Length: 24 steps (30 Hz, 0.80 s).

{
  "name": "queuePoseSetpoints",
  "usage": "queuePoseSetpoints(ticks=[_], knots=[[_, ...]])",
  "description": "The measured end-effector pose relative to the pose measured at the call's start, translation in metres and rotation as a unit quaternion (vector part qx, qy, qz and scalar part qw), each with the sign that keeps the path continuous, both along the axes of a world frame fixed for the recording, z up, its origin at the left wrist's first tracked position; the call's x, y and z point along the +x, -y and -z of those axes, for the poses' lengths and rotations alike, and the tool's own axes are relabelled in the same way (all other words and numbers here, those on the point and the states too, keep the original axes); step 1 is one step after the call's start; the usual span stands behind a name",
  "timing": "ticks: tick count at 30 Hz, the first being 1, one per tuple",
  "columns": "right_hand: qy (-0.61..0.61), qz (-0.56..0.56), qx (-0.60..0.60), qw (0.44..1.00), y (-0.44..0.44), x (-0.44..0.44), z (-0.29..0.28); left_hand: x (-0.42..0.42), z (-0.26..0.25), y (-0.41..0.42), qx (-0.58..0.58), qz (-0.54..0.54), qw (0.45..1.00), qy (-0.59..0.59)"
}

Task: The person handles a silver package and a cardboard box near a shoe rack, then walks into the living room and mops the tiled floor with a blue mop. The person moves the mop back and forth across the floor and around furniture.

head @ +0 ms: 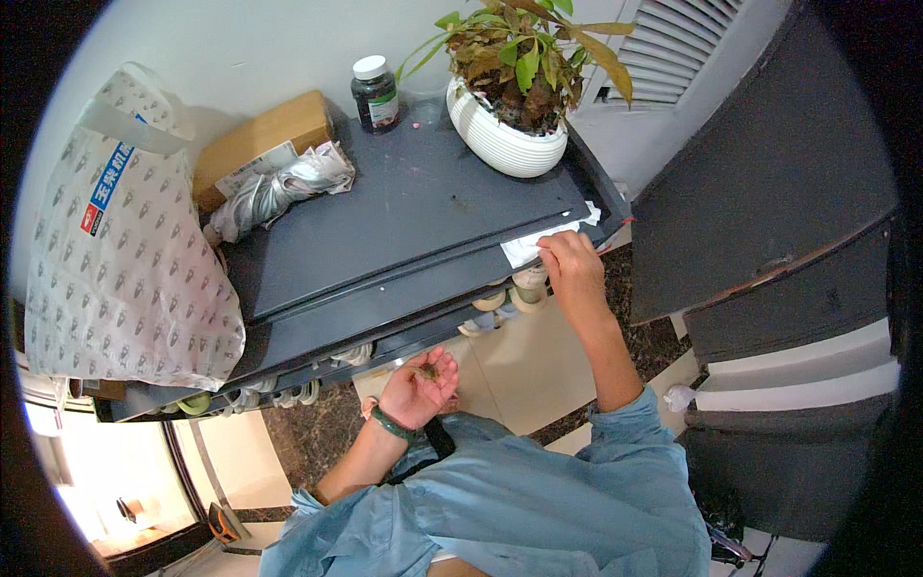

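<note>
My left hand [422, 386] is palm up in front of the dark cabinet top [389, 216], with small brownish-green debris [429, 372] in its cupped palm and a green bangle on the wrist. My right hand [573, 263] is over the cabinet's front edge, its fingertips at a piece of white paper [523, 249]; whether they pinch it is unclear. Behind it stands a ribbed white pot [505, 144] with a plant [537, 65] that has green and withered brown leaves. A few small specks lie on the cabinet top.
A dark jar with a white lid [375, 101], a cardboard box [270, 137] and a silvery wrapped bundle [281, 191] stand at the back. A printed white bag [137, 267] covers the left end. Shoes [530, 288] sit on the shelf below; a dark panel [750, 180] is at right.
</note>
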State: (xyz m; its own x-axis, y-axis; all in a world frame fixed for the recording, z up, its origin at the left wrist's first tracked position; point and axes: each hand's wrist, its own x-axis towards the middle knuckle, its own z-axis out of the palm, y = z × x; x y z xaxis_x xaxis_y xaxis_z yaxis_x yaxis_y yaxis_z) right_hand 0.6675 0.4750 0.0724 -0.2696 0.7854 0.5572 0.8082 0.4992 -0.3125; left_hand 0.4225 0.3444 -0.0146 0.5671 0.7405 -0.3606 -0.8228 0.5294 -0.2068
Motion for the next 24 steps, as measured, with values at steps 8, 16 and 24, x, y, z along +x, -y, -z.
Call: queuePoseSetpoints(ticks=[8, 16, 24], knots=[[-0.051, -0.025, -0.057, 0.997, -0.007, 0.014, 0.000, -0.008, 0.005, 0.009, -0.016, -0.002, 1.000, -0.020], [0.001, -0.063, -0.049, 0.997, -0.005, 0.002, -0.013, -0.010, -0.009, -0.016, 0.050, 0.042, 0.998, -0.023], [-0.102, -0.046, -0.108, 0.988, -0.008, 0.010, -0.007, -0.010, -0.017, -0.024, 0.037, 0.049, 0.997, -0.049]])
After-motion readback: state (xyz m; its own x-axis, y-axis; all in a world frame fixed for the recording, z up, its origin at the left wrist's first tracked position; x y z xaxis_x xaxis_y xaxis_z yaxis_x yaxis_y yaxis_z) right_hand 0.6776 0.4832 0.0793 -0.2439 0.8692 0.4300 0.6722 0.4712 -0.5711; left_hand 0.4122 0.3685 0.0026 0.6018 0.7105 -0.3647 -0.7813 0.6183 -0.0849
